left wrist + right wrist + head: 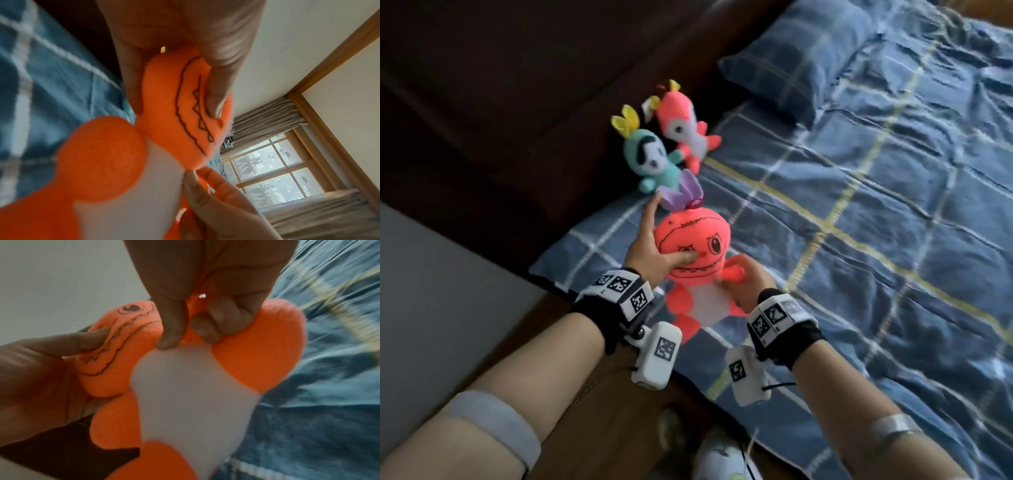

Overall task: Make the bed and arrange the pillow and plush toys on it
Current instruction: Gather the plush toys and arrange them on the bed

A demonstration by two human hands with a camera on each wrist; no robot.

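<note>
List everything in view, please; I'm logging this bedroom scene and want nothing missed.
Orange toy: one, orange with a white belly, held above the bed's near corner.
Teal toy: one, teal with yellow ears, by the headboard.
Pink toy: one, pink and white, just beyond the teal toy.
Pillow: one, blue checked, at the head of the bed.
Quilt: one, blue checked with yellow lines, spread over the bed.
Headboard: one, dark brown, left of the bed.
Window: one, wood-framed, grey curtains.
Left hand: grips the orange toy's head.
Right hand: pinches the orange toy's arm.
</note>
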